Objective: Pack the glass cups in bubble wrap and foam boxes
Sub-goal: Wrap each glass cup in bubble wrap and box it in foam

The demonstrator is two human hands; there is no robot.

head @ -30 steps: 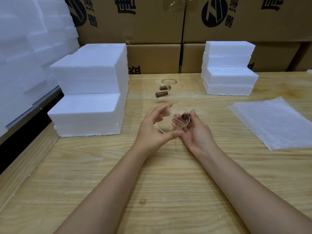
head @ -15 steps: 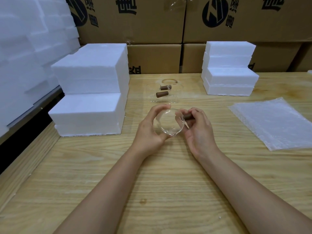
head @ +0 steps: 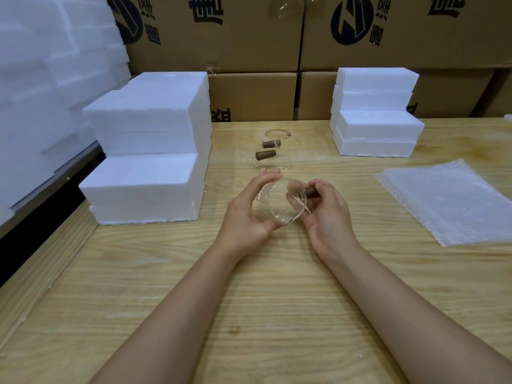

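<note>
A clear glass cup (head: 279, 202) with a brown wooden handle (head: 311, 192) is held over the table's middle, its mouth turned toward me. My left hand (head: 246, 214) cups its left side. My right hand (head: 325, 214) grips the handle side. Two more clear cups with brown handles (head: 265, 155) (head: 272, 143) lie on the table just beyond. A stack of bubble wrap sheets (head: 448, 200) lies flat at the right. White foam boxes are stacked at the left (head: 146, 151) and at the back right (head: 375, 112).
Cardboard boxes (head: 249, 31) line the back of the wooden table (head: 249, 300). More white foam (head: 41, 79) is piled along the left edge. A thin ring (head: 278, 133) lies behind the cups.
The cup has been turned in my hands so that its mouth faces me. Both hands rose slightly and closed further round it.
</note>
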